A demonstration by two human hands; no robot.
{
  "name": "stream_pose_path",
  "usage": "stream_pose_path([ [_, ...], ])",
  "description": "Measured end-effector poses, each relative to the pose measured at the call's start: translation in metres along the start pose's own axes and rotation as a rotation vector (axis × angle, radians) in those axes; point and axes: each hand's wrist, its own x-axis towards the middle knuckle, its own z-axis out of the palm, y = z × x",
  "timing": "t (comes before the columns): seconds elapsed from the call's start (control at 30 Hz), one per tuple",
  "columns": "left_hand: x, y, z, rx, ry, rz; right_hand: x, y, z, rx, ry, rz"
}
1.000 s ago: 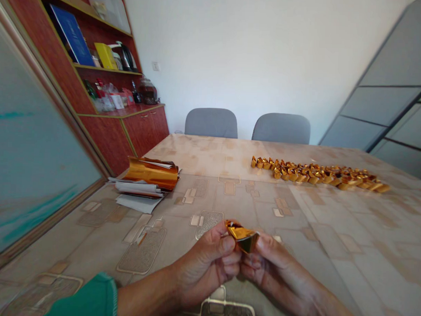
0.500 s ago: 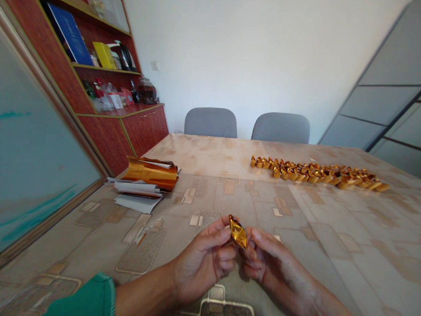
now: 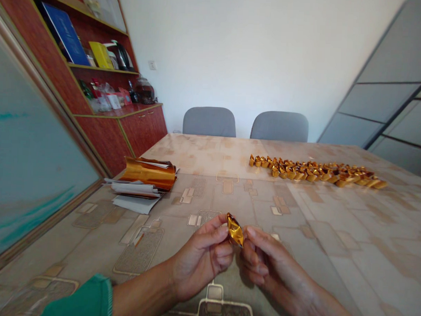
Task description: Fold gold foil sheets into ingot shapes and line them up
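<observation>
The left hand [image 3: 205, 251] pinches the foil [image 3: 235, 231], whose long axis slants down toward the curled right hand [image 3: 271, 258]; whether that grips it, I cannot tell.

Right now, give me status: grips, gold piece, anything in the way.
Left grip pinching folded gold-foil piece, tilted above patterned table. Right grip at its right edge, contact unclear. Gold-paper stack, rows of folded pieces: apart from both.
</observation>
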Motion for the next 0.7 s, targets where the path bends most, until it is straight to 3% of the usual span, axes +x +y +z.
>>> stream_pose_path([
  [0.2,-0.0032,-0.0064,0.0005,0.190,-0.068,-0.018,-0.0020,-0.0037,-0.0018,-0.057,0.000,0.022],
  [0.7,0.0002,-0.0025,0.0000,0.302,0.109,0.048,0.0001,-0.0065,-0.0062,-0.008,-0.024,0.079],
])
